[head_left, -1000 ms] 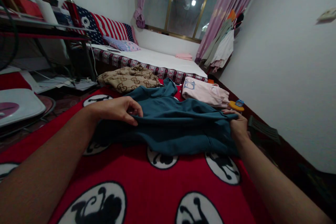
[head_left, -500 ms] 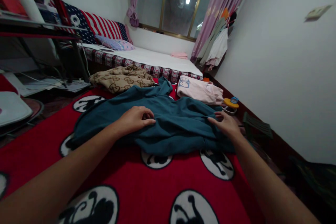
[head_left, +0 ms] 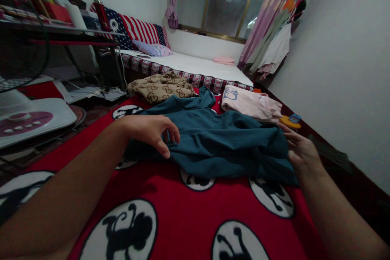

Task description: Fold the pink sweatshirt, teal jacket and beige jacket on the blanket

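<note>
A dark teal garment (head_left: 213,142) lies spread and wrinkled across a red blanket (head_left: 183,215) patterned with white ovals and black figures. My left hand (head_left: 155,130) hovers over its left part, fingers curved and thumb apart, with nothing gripped. At the garment's right end is my right hand (head_left: 303,152), palm turned inward and fingers stretched along the edge of the cloth. Those fingers are open and seem to touch the fabric; part of the thumb is hard to make out.
Behind the garment are a brown patterned cloth (head_left: 164,87) and a folded pale pink garment (head_left: 250,103). A yellow round object (head_left: 289,122) is by the right wall. To the left stand a white stool-like seat (head_left: 39,118) and a cluttered desk (head_left: 76,34). A bed (head_left: 189,65) stands beneath the window.
My left hand has lifted and its fingers have spread. My right hand has gone from pinching near the garment's right part to its outer edge, with fingers opened. The view has turned left.
</note>
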### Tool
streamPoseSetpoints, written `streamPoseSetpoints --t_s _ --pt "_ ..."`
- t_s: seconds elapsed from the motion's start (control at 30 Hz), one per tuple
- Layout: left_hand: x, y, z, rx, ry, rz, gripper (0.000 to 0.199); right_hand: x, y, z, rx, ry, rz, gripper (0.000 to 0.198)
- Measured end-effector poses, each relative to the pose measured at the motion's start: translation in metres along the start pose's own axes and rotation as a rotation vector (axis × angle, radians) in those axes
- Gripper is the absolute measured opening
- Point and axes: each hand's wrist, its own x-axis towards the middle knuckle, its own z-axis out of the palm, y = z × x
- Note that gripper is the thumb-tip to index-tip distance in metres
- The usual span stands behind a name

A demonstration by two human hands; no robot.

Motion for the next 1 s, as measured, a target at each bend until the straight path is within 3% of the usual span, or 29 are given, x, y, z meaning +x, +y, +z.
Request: streamPoseSetpoints --t_s 0.1,0.2,0.3,0.43,0.57,0.7,0.8,0.9,1.0 --pt "0.001 0.002 0.006 0.163 0.005 -0.029 0.036 -0.015 -0.016 0.011 0.146 -0.051 0.028 0.063" --pt "0.009 -0.005 0.008 0.173 0.027 -0.030 0.020 -0.028 -0.028 0.028 0.175 -0.103 -0.107 0.081" --pt "0.015 -0.019 0.002 0.074 0.095 0.000 0.019 -0.034 -0.023 0.043 0.033 -0.154 -0.209 0.090" --pt "0.027 -0.039 -0.002 -0.002 0.367 -0.051 0.023 -0.030 0.010 0.057 -0.320 -0.289 -0.231 0.106" --pt "0.043 -0.059 0.008 0.046 0.628 -0.194 0.023 -0.020 0.036 0.063 -0.448 -0.288 -0.204 0.099" --pt "0.051 -0.075 0.015 0.112 0.707 -0.256 0.024 -0.010 0.035 0.053 -0.326 -0.409 -0.029 0.077" --pt "0.053 -0.079 0.017 0.105 0.736 -0.249 0.027 -0.010 0.028 0.048 -0.341 -0.562 0.065 0.088" --pt "0.054 -0.078 0.017 0.082 0.752 -0.228 0.028 -0.015 0.026 0.058 -0.510 -0.502 -0.076 0.090" --pt "0.052 -0.076 0.015 0.055 0.765 -0.201 0.026 -0.014 0.020 0.075 -0.664 -0.332 -0.270 0.062"
